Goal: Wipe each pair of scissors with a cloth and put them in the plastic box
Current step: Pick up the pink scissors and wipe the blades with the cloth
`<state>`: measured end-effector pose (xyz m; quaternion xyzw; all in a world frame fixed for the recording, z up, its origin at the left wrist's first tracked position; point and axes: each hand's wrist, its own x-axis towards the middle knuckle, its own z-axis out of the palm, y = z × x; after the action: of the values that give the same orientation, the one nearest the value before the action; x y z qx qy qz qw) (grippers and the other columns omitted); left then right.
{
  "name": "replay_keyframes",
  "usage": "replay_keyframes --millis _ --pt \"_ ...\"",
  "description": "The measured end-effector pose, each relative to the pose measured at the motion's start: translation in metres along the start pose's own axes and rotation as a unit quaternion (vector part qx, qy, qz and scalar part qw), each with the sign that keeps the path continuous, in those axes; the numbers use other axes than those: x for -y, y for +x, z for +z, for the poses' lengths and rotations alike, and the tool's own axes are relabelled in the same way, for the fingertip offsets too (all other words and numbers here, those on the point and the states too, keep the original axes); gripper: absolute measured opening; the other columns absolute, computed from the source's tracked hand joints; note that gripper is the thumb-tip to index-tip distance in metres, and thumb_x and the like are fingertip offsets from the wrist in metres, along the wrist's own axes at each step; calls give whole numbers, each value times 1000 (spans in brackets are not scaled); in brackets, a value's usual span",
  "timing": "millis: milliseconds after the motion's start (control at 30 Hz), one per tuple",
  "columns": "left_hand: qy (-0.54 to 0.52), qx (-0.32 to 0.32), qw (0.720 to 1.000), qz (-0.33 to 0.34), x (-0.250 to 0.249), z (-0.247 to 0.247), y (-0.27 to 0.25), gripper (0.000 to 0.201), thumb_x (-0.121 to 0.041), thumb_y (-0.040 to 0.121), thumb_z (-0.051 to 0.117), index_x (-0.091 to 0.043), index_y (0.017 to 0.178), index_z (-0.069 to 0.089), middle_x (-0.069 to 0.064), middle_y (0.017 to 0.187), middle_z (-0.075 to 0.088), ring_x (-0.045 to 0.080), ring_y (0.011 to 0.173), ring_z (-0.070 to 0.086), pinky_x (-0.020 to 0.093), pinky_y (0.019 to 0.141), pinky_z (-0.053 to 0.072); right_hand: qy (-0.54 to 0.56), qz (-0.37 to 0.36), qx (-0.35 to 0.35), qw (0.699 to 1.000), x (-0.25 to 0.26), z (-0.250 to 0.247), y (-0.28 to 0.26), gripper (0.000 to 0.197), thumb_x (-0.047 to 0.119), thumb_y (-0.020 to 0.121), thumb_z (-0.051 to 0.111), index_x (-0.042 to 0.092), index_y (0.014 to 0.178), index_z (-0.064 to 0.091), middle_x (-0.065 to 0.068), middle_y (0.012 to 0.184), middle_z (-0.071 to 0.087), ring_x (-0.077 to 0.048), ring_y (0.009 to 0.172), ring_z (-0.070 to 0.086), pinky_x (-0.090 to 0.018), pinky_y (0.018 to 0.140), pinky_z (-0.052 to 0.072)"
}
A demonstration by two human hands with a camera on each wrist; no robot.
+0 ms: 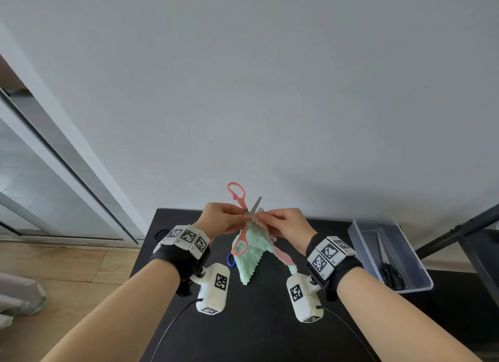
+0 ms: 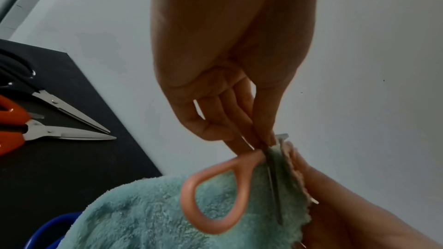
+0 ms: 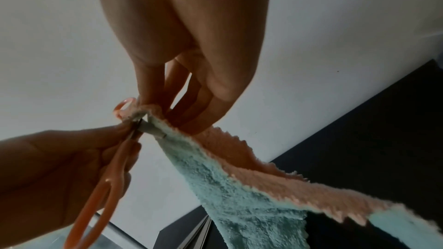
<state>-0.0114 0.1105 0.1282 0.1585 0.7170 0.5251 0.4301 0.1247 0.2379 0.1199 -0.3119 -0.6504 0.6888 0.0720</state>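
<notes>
Pink-handled scissors (image 1: 239,199) stand spread open above the black table (image 1: 259,321). My left hand (image 1: 225,217) pinches them near the pivot; one pink loop (image 2: 213,194) hangs below the fingers. My right hand (image 1: 280,222) pinches a mint and pink cloth (image 1: 249,256) around one blade (image 3: 151,127), and the rest of the cloth (image 3: 239,181) hangs down to the table. The other blade tip (image 1: 258,202) sticks up free. A clear plastic box (image 1: 388,253) at the right holds one black-handled pair of scissors (image 1: 391,274).
On the table's left part lie black-handled scissors (image 2: 59,105) and orange-handled scissors (image 2: 36,132). A blue scissor handle (image 1: 230,260) peeks out from under the cloth. A white wall rises behind the table. A dark metal frame (image 1: 459,229) stands right of the box.
</notes>
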Motion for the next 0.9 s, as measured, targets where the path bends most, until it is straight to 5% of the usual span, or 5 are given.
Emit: replay_keyframes --millis 233,333,533,767,900 --pt "-18 -7 1000 19 3 9 1 12 -8 78 75 -5 89 72 14 86 72 17 72 68 31 82 57 -67 -16 8 998 1 5 7 25 23 79 76 5 96 73 -15 94 73 -22 84 69 -31 77 56" --pt "-32 -11 999 25 6 9 3 20 -7 78 75 1 95 71 18 91 71 23 80 68 27 77 58 -107 -43 -4 993 -2 4 9 26 26 79 76 6 97 73 -12 92 73 -22 87 70 -34 79 58" --pt "-31 -16 999 22 9 12 7 24 -6 79 74 4 99 68 20 94 71 26 83 68 31 80 57 -123 -64 11 990 -4 1 6 22 23 83 71 6 97 73 2 84 71 -8 80 68 -18 78 54" --pt "-30 -24 999 25 7 13 10 17 -3 80 72 2 95 68 11 82 71 11 63 69 24 72 58 -139 -54 18 989 -4 -7 6 20 20 83 71 7 99 72 0 88 71 -8 85 67 -21 83 52" --pt "-44 -26 998 22 5 10 11 16 -2 80 71 2 95 68 9 78 70 10 61 68 20 65 57 -142 -50 20 988 -3 -9 4 16 19 83 71 9 95 72 5 83 70 -1 79 65 -10 74 49"
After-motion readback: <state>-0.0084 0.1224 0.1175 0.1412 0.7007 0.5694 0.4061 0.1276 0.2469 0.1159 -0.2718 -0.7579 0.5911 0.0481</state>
